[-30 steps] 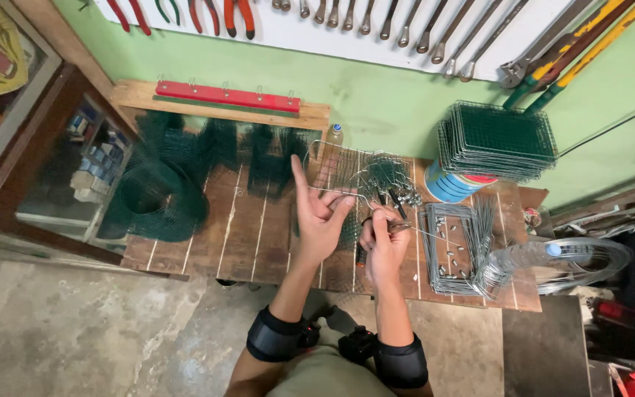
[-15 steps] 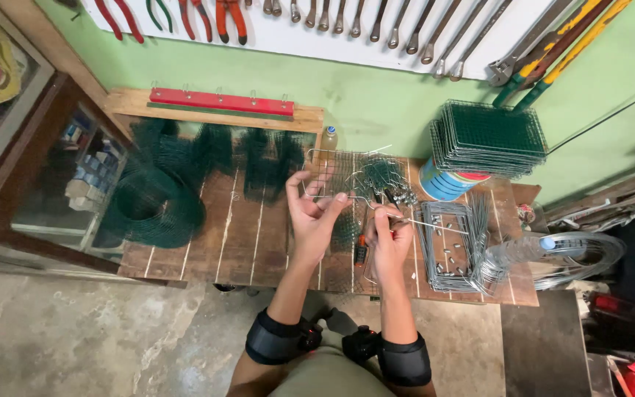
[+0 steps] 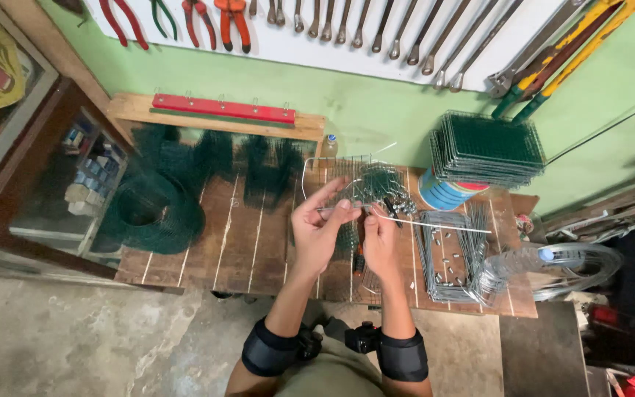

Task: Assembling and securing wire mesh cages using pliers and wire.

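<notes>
Over the bench, far left: a roll of green wire mesh [image 3: 148, 213] lies on the wooden workbench [image 3: 237, 250], beside a glass-fronted cabinet [image 3: 45, 184].
Back wall: pliers and a row of spanners hang on a white tool board [image 3: 347, 44]; below it a red bar sits on a wooden rail [image 3: 222, 108].
Left hand: the left hand [image 3: 317, 231] is raised over the bench middle, thumb and forefinger pinching one end of a thin straight wire [image 3: 406, 219] — the other fingers are loosely curled.
Right hand: the right hand [image 3: 380, 242] is just beside the left, almost touching it, fingers closed on the same wire a little further along; whether it also holds a small tool I cannot tell.
Wire: it runs from the two hands out to the right, above the bench, its free end over a flat stack of bent wire frames [image 3: 450, 254].
Behind the hands: a partly made wire mesh piece [image 3: 365, 184] stands near the wall.
Right: a pile of green mesh panels [image 3: 486, 147] rests on a striped tub; coiled wire [image 3: 553, 265] hangs off the bench edge.
Doing it well: my judgement — keep both pinches close together so the thin wire bends where intended, and mind its free end.
</notes>
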